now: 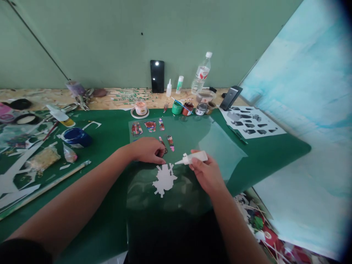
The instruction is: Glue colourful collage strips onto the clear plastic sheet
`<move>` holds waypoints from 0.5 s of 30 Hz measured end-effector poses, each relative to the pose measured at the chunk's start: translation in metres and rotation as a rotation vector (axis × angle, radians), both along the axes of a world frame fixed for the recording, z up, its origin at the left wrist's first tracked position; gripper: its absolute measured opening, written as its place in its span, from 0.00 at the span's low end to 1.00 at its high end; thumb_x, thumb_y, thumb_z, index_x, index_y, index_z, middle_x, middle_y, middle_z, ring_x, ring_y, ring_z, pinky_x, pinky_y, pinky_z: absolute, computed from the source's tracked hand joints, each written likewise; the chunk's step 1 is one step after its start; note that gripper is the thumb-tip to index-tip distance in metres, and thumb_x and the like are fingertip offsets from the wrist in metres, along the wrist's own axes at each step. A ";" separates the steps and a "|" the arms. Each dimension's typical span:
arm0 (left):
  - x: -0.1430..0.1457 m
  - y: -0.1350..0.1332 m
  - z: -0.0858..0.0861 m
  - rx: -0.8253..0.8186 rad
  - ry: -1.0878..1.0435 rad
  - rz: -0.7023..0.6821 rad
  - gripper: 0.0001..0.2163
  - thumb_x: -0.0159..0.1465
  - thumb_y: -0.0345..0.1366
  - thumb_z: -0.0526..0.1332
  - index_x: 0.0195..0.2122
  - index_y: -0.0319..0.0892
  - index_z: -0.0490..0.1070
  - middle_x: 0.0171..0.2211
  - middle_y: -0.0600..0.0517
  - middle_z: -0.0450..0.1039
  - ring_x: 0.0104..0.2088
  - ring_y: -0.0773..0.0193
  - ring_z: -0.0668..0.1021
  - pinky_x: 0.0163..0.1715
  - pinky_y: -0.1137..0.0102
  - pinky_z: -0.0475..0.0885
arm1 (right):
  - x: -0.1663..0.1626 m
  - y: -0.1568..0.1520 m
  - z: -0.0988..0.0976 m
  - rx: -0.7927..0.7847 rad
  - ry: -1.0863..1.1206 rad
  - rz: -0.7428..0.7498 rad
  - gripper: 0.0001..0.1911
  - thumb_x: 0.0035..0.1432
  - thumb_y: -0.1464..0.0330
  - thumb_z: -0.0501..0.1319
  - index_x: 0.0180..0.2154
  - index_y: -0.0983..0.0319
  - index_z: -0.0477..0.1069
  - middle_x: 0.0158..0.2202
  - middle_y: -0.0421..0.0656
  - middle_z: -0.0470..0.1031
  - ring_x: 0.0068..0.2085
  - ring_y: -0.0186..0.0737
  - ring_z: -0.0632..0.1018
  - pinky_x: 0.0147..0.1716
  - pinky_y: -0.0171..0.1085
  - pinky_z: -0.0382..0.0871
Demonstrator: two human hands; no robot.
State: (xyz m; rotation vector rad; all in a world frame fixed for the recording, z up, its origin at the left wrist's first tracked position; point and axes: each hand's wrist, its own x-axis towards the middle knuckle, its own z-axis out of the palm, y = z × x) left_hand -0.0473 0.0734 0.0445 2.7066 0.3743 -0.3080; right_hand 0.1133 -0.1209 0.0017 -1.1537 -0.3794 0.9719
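My right hand [206, 172] is closed round a small white glue bottle [192, 158], its nozzle pointing left. My left hand [148, 149] rests on the clear plastic sheet [220, 146], fingers curled and pinched on a small coloured cut-out that I cannot make out well. Just below both hands lies a white paper cut-out [164, 179] with jagged edges. Several small painted cut-outs [150, 126] lie in a row on the sheet beyond my left hand.
Small paint pots [187, 108] and a pink jar [140, 108] stand at the mat's far edge. A blue paint tub [76, 136], a long brush [46, 187] and paper scraps are at left. A phone [157, 76], water bottle [201, 73] and printed sheet [251, 123] are behind.
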 end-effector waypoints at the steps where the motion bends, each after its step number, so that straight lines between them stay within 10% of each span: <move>1: -0.003 -0.002 0.000 0.017 -0.010 -0.002 0.13 0.60 0.50 0.65 0.30 0.45 0.74 0.27 0.54 0.77 0.30 0.63 0.75 0.27 0.69 0.56 | 0.000 0.007 0.000 0.036 0.020 0.003 0.21 0.39 0.60 0.78 0.35 0.62 0.79 0.20 0.34 0.65 0.22 0.29 0.62 0.25 0.36 0.60; 15: -0.005 -0.002 -0.003 0.052 0.020 0.043 0.16 0.60 0.54 0.65 0.29 0.46 0.72 0.28 0.54 0.76 0.32 0.60 0.74 0.26 0.68 0.53 | 0.021 0.046 -0.011 0.090 -0.065 0.009 0.20 0.46 0.53 0.75 0.35 0.61 0.80 0.29 0.41 0.74 0.30 0.34 0.71 0.27 0.34 0.64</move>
